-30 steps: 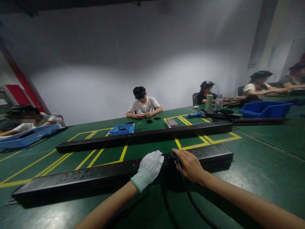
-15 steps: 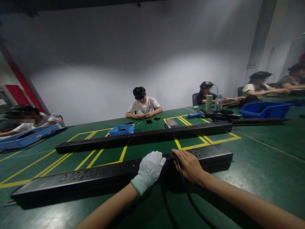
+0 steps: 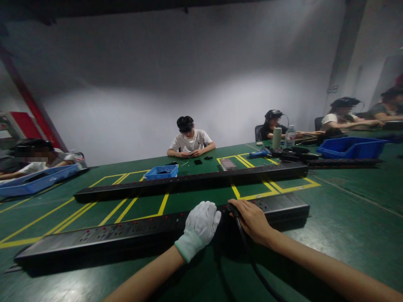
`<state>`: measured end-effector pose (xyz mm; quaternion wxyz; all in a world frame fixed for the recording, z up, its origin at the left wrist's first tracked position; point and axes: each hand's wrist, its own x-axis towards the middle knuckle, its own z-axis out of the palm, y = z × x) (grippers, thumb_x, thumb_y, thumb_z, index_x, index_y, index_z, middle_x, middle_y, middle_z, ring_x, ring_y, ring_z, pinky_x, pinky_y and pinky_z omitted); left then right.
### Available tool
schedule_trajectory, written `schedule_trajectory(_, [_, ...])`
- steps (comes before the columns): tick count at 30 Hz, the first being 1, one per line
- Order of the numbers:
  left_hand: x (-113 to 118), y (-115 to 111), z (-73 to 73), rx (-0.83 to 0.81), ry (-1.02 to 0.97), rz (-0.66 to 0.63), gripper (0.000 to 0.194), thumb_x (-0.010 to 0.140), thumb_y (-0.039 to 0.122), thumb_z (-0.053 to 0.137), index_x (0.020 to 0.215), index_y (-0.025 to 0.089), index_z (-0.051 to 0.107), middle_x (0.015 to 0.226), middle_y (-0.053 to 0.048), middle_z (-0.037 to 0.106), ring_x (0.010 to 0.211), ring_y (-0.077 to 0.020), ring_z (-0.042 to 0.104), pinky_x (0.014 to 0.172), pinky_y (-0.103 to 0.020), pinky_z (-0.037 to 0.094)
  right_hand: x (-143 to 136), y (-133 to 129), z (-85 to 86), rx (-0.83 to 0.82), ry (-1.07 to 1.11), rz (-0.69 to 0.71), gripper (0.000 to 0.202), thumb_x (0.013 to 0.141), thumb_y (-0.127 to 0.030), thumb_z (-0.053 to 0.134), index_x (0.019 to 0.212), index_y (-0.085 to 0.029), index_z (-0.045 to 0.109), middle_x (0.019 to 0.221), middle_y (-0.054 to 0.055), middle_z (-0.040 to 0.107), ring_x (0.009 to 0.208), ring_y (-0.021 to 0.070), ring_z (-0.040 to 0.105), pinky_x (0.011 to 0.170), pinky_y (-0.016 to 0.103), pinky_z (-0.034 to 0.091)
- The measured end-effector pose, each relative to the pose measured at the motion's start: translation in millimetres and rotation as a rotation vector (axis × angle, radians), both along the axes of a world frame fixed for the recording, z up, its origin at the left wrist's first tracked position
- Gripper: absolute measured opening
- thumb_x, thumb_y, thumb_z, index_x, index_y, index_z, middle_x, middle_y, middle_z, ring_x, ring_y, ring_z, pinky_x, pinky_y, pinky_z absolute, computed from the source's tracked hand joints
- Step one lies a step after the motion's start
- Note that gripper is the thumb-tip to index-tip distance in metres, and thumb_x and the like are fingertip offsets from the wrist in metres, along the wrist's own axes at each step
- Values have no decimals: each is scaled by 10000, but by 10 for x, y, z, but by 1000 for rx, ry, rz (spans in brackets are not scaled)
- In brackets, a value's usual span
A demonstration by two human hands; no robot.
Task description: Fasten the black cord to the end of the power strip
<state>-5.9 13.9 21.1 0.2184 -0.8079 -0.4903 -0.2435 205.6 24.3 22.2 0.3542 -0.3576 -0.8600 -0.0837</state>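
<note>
A long black power strip (image 3: 126, 237) with sockets and small red parts along its top lies across the near side of the green table. My left hand (image 3: 202, 226), in a white glove, rests closed over the middle of the strip; its fingertips are hidden. Just to the right, my bare right hand (image 3: 252, 219) is wrapped round the plug end of a black cable (image 3: 247, 247) at the strip's top. The cable runs down toward the bottom edge. Behind lies a second long black strip (image 3: 195, 181), parallel to the first.
Beyond the rear strip are a small blue tray (image 3: 161, 171), a blue tool (image 3: 260, 153) and a green bottle (image 3: 277, 138). Larger blue bins stand left (image 3: 40, 180) and right (image 3: 351, 147). A person (image 3: 190, 140) sits opposite; other people sit at both sides.
The view has shifted slightly. Both hands remain at the same part of the near strip, with the right hand still on the cable's plug end.
</note>
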Motion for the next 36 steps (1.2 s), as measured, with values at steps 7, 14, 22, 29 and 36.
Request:
schedule_trajectory(7, [-26,-50,-101,151,20,-104,330,953,314,384,1207,155,522,1155,-124,621,1128,-275,556,1010,-469,419,-32,26,19,-109,221,5,272,936,-247,439,1206,-240,471,1087,60,670,935,199,664,797,311,531])
schedule_trajectory(14, [-57,-112,-214,156,54,-151,480,924,352,432,1334,103,425,1294,-179,539,1261,-321,441,1043,-524,382,-29,62,80,-251,316,0,222,943,-333,454,1153,-273,493,998,13,676,858,185,673,727,293,532])
schedule_trajectory(22, [-83,-173,-189,206,60,-154,522,914,351,450,1350,66,413,1297,-202,530,1268,-332,430,1028,-522,406,-165,83,244,-211,102,45,189,922,-312,525,1088,-232,566,1051,56,664,978,216,613,848,363,490])
schedule_trajectory(29, [-288,-256,-195,249,26,-157,543,890,305,503,1370,71,406,1315,-170,525,1241,-314,464,1025,-488,426,-293,249,329,-188,-58,116,191,898,-266,576,1080,-210,590,1063,61,652,988,214,584,875,367,434])
schedule_trajectory(36, [-388,-297,-201,310,-23,-141,552,871,275,530,1375,87,404,1312,-157,530,1255,-297,451,1034,-474,423,-480,256,495,-178,-200,102,249,834,-165,606,1083,-171,607,1034,84,667,982,229,588,869,365,422])
